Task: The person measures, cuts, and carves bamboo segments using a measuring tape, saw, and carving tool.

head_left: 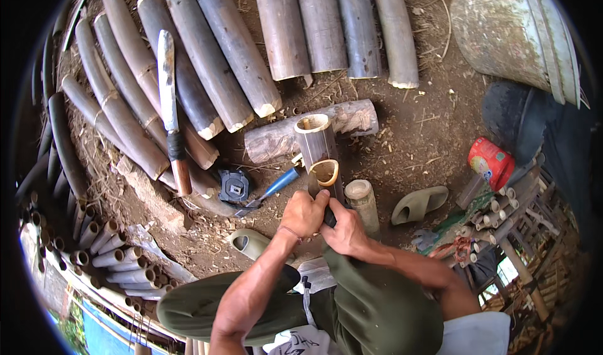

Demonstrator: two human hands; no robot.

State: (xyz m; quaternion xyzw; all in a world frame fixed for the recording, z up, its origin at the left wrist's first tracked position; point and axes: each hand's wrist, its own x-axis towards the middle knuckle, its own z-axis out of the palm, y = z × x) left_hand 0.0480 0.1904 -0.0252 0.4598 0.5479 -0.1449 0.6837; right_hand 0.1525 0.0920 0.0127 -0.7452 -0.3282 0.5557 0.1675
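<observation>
A short bamboo tube [332, 180] with a pale cut rim stands in front of me, its lower part hidden by my hands. A knife's dark handle [330, 217] shows between my hands, and its blade [313, 182] lies against the left side of the rim. My right hand [349, 227] is closed round the handle. Closed at the base of the blade, my left hand [300, 212] has its thumb beside the tube; its fingertips are hidden. Just beyond, another bamboo tube [317, 143] leans on a short log [270, 140].
A large knife [168, 85] lies across long bamboo pieces [204, 53] at left. Near my left hand are a tape measure [233, 186] and a blue-handled tool [282, 182]. Sandals [419, 205], a capped bamboo piece [360, 198], a red packet [492, 163] and a bucket [502, 32] sit rightward.
</observation>
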